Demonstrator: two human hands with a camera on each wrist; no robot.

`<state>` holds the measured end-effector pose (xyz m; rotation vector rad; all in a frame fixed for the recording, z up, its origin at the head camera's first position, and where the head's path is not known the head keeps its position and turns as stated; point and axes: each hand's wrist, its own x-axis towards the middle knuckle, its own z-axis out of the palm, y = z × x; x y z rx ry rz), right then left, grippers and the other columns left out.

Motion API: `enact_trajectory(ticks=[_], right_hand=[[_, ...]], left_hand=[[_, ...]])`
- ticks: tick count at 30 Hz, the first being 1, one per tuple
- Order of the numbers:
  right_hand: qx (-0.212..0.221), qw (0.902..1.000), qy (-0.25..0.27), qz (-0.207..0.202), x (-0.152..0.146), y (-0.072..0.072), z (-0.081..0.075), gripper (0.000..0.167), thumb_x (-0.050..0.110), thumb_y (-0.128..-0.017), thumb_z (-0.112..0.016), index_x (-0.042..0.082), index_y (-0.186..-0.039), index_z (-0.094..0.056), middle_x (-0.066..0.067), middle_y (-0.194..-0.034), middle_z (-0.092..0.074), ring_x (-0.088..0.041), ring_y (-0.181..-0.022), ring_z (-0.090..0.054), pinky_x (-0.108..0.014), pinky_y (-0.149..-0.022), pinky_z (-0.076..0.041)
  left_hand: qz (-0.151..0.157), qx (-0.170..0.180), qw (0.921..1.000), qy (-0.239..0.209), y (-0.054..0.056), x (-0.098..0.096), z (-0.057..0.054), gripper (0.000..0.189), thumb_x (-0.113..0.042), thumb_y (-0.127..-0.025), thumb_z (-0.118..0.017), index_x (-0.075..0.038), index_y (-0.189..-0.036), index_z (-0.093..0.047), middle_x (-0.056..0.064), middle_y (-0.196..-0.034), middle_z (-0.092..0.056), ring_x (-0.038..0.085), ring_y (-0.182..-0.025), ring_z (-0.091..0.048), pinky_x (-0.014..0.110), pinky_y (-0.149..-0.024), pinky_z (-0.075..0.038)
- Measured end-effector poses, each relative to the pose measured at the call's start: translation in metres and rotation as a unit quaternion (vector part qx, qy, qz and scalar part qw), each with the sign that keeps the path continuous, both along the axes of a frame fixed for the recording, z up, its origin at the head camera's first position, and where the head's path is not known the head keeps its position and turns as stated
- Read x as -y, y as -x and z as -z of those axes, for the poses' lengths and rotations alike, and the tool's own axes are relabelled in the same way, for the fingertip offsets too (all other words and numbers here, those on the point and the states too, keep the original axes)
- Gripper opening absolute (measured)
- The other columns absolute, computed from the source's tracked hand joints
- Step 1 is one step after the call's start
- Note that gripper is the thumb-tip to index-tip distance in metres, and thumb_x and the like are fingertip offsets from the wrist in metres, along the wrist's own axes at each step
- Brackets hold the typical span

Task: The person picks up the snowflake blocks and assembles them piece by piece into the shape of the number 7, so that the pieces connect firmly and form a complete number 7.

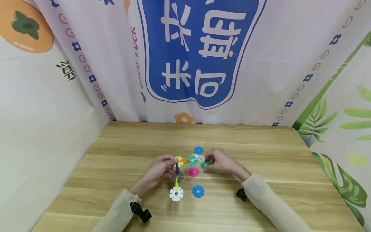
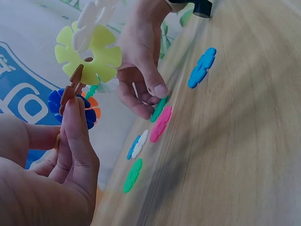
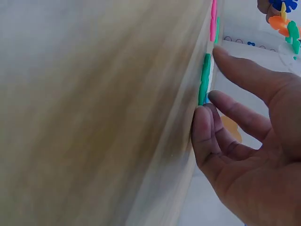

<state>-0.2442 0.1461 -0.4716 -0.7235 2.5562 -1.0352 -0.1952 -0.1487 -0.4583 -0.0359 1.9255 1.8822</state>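
Observation:
My left hand [image 1: 158,170] pinches a chain of slotted plastic flower discs, clear of the table. The chain has a white disc [image 1: 172,194] at its near end, then a light yellow disc [image 2: 101,47], a brown disc [image 2: 70,92] and a blue disc [image 2: 54,100]. A yellow disc is at the fingertips; an orange disc [image 1: 184,160] and a green disc [image 1: 192,162] run off to the right. My right hand [image 1: 222,161] holds a loose green disc [image 3: 204,80] at the tabletop, thumb and fingertips at its opposite edges.
Loose discs lie on the wooden table [image 1: 246,206]: a pink disc [image 1: 193,171] between the hands, a blue disc [image 1: 198,191] nearer and another blue disc [image 1: 198,150] farther off. In the left wrist view another green disc [image 2: 132,175] lies on the table. A printed curtain [image 1: 261,96] hangs behind the table.

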Motion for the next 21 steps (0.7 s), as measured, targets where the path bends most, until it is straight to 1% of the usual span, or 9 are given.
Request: enact_trajectory(ticks=[3, 8, 12, 15, 18, 21], right_hand=[[-0.003, 1.0, -0.007, -0.004, 0.001, -0.001, 0.001, 0.028, 0.015, -0.081, -0.09, 0.007, -0.103, -0.075, -0.007, -0.095, -0.067, -0.016, -0.085, -0.058, -0.027, -0.076, -0.054], [-0.005, 0.9998, -0.019, 0.005, 0.001, 0.0, 0.001, 0.027, 0.013, -0.081, -0.089, 0.007, -0.104, -0.075, -0.005, -0.096, -0.066, -0.016, -0.088, -0.059, -0.029, -0.079, -0.054], [0.002, 0.9996, -0.027, 0.012, 0.002, 0.0, 0.0, 0.026, 0.012, -0.08, -0.09, 0.008, -0.099, -0.073, -0.004, -0.093, -0.066, -0.016, -0.085, -0.058, -0.029, -0.077, -0.054], [0.006, 0.9994, -0.028, 0.016, 0.002, -0.003, -0.001, 0.027, 0.011, -0.08, -0.091, 0.009, -0.097, -0.069, -0.003, -0.091, -0.067, -0.015, -0.084, -0.06, -0.026, -0.075, -0.055], [0.007, 0.9996, -0.013, 0.024, -0.001, -0.008, -0.005, 0.023, 0.006, -0.082, -0.088, 0.008, -0.095, -0.068, -0.003, -0.09, -0.069, -0.013, -0.083, -0.062, -0.024, -0.074, -0.056], [0.006, 0.999, 0.015, 0.041, -0.006, -0.013, -0.009, 0.015, 0.003, -0.085, -0.084, 0.006, -0.094, -0.071, -0.003, -0.089, -0.071, -0.012, -0.082, -0.064, -0.023, -0.073, -0.057]], left_hand=[[0.0, -0.002, 1.0, 0.001, 0.0, 0.0, 0.0, 0.016, -0.018, -0.103, -0.063, -0.011, -0.089, -0.061, -0.001, -0.076, -0.062, 0.009, -0.065, -0.057, 0.021, -0.058, -0.052], [0.0, -0.001, 1.0, 0.0, 0.001, -0.001, 0.001, 0.016, -0.018, -0.103, -0.065, -0.012, -0.088, -0.063, -0.001, -0.075, -0.063, 0.009, -0.063, -0.056, 0.021, -0.058, -0.053], [0.0, 0.002, 1.0, 0.0, 0.001, -0.002, 0.001, 0.016, -0.018, -0.102, -0.065, -0.012, -0.087, -0.063, -0.001, -0.074, -0.062, 0.01, -0.063, -0.055, 0.021, -0.057, -0.052], [0.0, 0.004, 1.0, 0.003, 0.001, -0.002, 0.003, 0.017, -0.018, -0.103, -0.065, -0.012, -0.087, -0.063, -0.002, -0.074, -0.062, 0.009, -0.063, -0.055, 0.02, -0.056, -0.052], [0.001, 0.005, 1.0, 0.004, 0.001, -0.002, 0.004, 0.017, -0.018, -0.103, -0.065, -0.012, -0.087, -0.063, -0.002, -0.074, -0.062, 0.01, -0.062, -0.055, 0.02, -0.056, -0.052], [0.002, 0.005, 1.0, 0.003, 0.001, -0.002, 0.004, 0.016, -0.019, -0.103, -0.064, -0.012, -0.088, -0.063, -0.001, -0.075, -0.062, 0.01, -0.063, -0.055, 0.021, -0.057, -0.052]])
